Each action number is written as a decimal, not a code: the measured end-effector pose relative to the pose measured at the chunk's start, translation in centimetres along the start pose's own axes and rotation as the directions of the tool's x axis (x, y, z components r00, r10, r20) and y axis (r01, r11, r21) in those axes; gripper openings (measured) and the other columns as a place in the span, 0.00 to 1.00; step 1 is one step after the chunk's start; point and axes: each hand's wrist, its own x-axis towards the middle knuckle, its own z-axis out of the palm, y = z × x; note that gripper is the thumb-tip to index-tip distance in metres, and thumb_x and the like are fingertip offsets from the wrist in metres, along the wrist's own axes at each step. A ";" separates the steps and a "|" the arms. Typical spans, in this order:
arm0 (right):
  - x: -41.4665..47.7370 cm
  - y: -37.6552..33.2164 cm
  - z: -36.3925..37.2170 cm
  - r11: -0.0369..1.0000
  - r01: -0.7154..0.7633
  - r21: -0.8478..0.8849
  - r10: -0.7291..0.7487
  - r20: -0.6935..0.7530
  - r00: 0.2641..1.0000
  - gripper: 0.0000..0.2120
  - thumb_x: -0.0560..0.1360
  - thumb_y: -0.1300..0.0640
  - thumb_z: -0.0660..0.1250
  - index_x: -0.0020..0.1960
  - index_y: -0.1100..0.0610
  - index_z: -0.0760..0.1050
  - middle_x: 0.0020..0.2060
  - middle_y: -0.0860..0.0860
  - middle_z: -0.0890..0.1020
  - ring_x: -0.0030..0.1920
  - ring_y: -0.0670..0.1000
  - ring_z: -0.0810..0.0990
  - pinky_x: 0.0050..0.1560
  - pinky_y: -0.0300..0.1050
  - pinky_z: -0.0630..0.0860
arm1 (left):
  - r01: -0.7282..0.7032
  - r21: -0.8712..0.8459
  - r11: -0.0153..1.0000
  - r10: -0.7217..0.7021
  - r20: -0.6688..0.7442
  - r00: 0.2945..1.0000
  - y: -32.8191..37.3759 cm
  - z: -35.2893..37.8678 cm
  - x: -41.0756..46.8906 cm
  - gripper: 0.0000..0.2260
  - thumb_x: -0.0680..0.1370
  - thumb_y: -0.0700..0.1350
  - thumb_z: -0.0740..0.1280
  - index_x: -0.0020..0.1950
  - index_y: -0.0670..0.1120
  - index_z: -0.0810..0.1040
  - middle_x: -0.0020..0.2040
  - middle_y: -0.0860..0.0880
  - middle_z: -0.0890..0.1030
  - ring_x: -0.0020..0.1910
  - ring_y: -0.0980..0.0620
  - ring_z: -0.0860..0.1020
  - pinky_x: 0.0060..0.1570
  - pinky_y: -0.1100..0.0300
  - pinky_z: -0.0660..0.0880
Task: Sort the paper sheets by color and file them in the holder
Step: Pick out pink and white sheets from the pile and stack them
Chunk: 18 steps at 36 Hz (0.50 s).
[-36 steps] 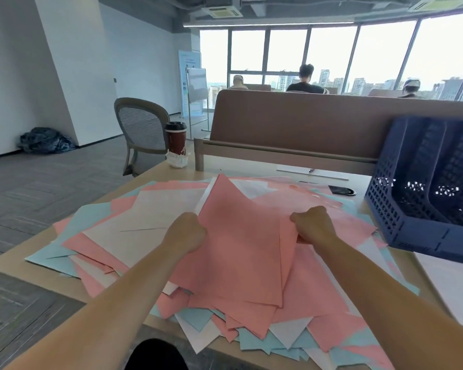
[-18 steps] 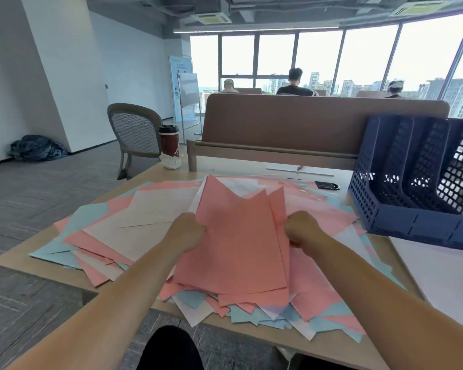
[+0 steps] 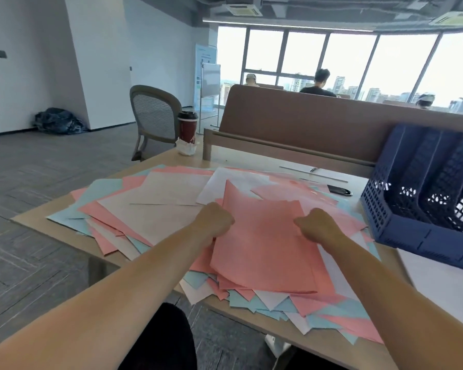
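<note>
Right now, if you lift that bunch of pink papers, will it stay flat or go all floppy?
Probably floppy: the pink papers are thin sheets, gripped only at their edges by the left hand and right hand, so the middle may sag. Likely light, being a thin stack. Loose sheets could slide apart, since their lower edges sit uneven.

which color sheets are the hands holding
The pink stack, gripped at its sides by the left hand and right hand; blue sheets and white sheets lie loose in the pile beneath.

The right edge cuts off the holder; pink sheets hide others beneath
</note>
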 end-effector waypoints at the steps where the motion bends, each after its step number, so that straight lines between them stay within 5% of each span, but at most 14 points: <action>1: -0.3 0.0 0.1 0.998 0.012 -0.057 -0.011 0.009 1.000 0.13 0.79 0.57 0.63 0.57 0.65 0.74 0.46 0.55 0.74 0.47 0.58 0.75 0.47 0.48 0.72 | 0.008 -0.024 1.000 -0.008 -0.005 1.000 0.0 0.1 -0.1 0.11 0.77 0.39 0.68 0.56 0.34 0.75 0.48 0.39 0.77 0.47 0.44 0.77 0.41 0.59 0.71; 4: -1.1 0.0 0.6 0.988 0.019 -0.155 -0.008 0.069 0.998 0.16 0.79 0.56 0.62 0.62 0.64 0.74 0.53 0.58 0.78 0.48 0.56 0.75 0.46 0.44 0.70 | 0.051 -0.113 0.992 -0.057 -0.051 0.997 0.0 0.3 -0.3 0.09 0.76 0.39 0.68 0.54 0.37 0.75 0.51 0.38 0.79 0.50 0.41 0.80 0.44 0.56 0.73; 10: -2.2 -0.2 1.3 0.977 0.043 -0.210 -0.027 0.076 0.997 0.17 0.78 0.54 0.63 0.63 0.62 0.73 0.56 0.57 0.79 0.48 0.55 0.74 0.46 0.44 0.69 | 0.122 -0.215 0.969 -0.134 -0.039 0.990 0.5 0.4 -0.7 0.22 0.78 0.40 0.66 0.70 0.35 0.67 0.59 0.39 0.73 0.58 0.41 0.75 0.55 0.53 0.72; 14: -2.2 0.4 1.1 0.983 0.031 -0.182 -0.020 0.061 0.998 0.16 0.77 0.55 0.64 0.61 0.61 0.73 0.48 0.54 0.76 0.47 0.55 0.75 0.42 0.44 0.69 | 0.170 -0.291 0.941 -0.182 -0.014 0.983 0.8 0.6 -1.2 0.18 0.78 0.38 0.65 0.67 0.37 0.69 0.56 0.39 0.75 0.53 0.41 0.77 0.53 0.52 0.74; 18: -2.1 0.5 0.9 0.989 0.030 -0.144 -0.022 0.058 0.998 0.20 0.78 0.53 0.65 0.66 0.61 0.72 0.56 0.56 0.78 0.49 0.55 0.75 0.47 0.44 0.70 | 0.233 -0.306 0.923 -0.228 0.052 0.972 0.3 1.1 -1.3 0.16 0.76 0.38 0.66 0.64 0.39 0.73 0.56 0.38 0.78 0.50 0.41 0.80 0.52 0.49 0.78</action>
